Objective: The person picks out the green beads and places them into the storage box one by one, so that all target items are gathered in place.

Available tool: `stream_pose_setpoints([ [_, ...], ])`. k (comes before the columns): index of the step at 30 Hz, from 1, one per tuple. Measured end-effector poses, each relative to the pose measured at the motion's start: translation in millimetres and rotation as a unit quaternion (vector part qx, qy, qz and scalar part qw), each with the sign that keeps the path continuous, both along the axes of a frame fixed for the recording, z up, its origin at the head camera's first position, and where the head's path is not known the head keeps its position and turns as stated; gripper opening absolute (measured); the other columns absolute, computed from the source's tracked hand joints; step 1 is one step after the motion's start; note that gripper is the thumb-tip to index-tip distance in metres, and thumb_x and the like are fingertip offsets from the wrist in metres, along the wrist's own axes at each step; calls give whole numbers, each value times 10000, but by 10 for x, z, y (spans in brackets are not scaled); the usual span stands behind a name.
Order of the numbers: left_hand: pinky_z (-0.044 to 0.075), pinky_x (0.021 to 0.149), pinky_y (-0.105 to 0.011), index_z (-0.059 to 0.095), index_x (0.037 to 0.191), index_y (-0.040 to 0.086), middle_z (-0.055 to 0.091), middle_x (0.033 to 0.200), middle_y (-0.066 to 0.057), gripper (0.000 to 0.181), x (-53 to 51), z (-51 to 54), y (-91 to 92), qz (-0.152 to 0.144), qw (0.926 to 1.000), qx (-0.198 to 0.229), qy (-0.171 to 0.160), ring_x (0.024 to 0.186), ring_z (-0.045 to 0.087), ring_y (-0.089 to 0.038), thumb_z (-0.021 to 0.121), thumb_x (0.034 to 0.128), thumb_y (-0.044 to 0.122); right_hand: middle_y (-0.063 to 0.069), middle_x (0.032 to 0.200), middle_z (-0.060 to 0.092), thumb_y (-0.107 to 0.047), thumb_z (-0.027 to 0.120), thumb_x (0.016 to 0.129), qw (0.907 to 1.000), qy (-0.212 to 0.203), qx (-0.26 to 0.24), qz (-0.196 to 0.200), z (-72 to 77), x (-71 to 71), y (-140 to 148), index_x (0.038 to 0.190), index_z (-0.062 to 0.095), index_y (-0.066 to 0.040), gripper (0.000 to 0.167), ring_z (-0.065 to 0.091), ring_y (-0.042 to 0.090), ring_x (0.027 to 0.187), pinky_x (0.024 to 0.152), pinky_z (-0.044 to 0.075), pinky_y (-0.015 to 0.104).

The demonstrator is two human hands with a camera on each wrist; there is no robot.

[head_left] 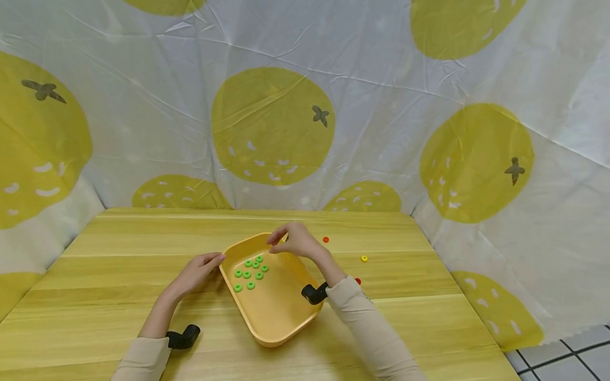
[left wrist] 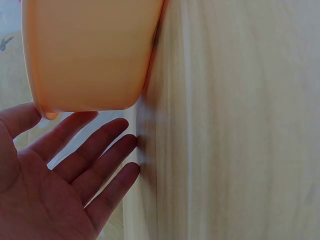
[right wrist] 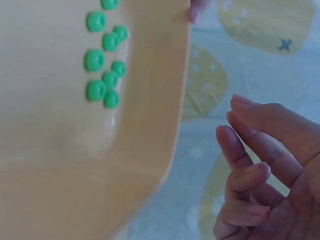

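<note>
A light-orange plastic tray (head_left: 275, 315) stands at an angle on the table, with several small green rings (head_left: 247, 274) lying in its left half. At the tray's left corner is my left hand (head_left: 202, 269); its thumb touches the rim (left wrist: 50, 115) and the other fingers stretch out beside the wall. My right hand (head_left: 296, 241) hovers over the far edge of the tray, fingers loosely bent. In the right wrist view, no object shows between the thumb and fingertips of that right hand (right wrist: 267, 170). The green rings (right wrist: 95, 61) appear there too.
Right of the tray, an orange-red ring (head_left: 326, 239) and a yellow ring (head_left: 364, 259) lie on the wooden table (head_left: 143, 238). A red piece (head_left: 358, 281) is partly hidden by the right sleeve. A cloth with yellow fruit prints (head_left: 371, 132) hangs behind.
</note>
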State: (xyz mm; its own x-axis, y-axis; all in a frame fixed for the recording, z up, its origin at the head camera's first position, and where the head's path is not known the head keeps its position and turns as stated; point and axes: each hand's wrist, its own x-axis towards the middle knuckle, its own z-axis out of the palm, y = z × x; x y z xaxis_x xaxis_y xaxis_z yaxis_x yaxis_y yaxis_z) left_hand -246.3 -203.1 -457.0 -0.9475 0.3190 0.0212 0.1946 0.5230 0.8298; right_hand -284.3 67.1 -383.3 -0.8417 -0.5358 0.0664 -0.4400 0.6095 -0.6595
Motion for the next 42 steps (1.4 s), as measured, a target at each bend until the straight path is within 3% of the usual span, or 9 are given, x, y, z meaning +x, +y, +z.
stream_pose_setpoints([
  [10,369,1053,-556,484,1306,-101,542,1288,-282,529,9,-1,8,-31,10000,61,16,1279,425,-443,355,1027,329,126,1026,713,-164,724,824,9972,-47,-600,-434,139,-105,458,1006,730,-81,201,641,237,826,630,507,204],
  [13,358,1061,-562,459,1322,-113,504,1322,-300,552,8,4,13,-4,10000,38,-35,1295,397,-456,355,1025,341,121,1015,712,-166,728,820,9951,-140,-737,-639,148,-104,614,1011,728,-81,209,601,168,675,548,465,208],
  [17,348,1067,-569,426,1338,-129,461,1352,-321,578,8,5,15,28,9999,8,-112,1307,370,-469,354,1024,351,155,1037,696,-178,728,822,9916,-288,-927,-854,129,-86,819,1042,717,-62,249,545,98,612,547,447,212],
  [24,348,1069,-566,425,1339,-129,468,1347,-319,579,8,3,12,55,9999,-1,-135,1306,374,-465,356,1023,352,146,1015,706,-185,726,824,9869,-375,-1008,-1199,70,-30,1105,1046,719,-64,253,626,180,769,680,504,258],
  [29,347,1068,-569,435,1334,-124,471,1346,-316,573,5,7,8,28,9999,0,-116,1307,373,-465,354,1024,351,131,1009,712,-171,726,822,9853,-372,-965,-1358,-26,-1,1249,1031,722,-59,237,649,239,803,680,513,255],
  [36,353,1067,-563,454,1325,-114,480,1343,-306,556,0,6,12,54,9999,24,-97,1304,384,-459,364,1022,343,151,1004,709,-173,722,827,9841,-484,-785,-1518,-222,72,1442,1014,726,-54,222,566,95,647,572,461,235],
  [39,354,1067,-563,442,1331,-120,471,1350,-310,555,0,4,10,30,9999,40,-117,1308,378,-460,364,1023,335,156,969,717,-163,723,824,9839,-475,-752,-1547,-331,113,1531,998,728,-46,210,599,182,679,577,484,298],
  [42,353,1066,-566,436,1333,-124,466,1353,-314,555,0,2,5,4,9999,63,-128,1310,372,-464,365,1024,331,158,949,721,-144,717,826,9846,-466,-703,-1529,-427,165,1608,1003,718,-6,224,642,313,812,662,532,394],
])
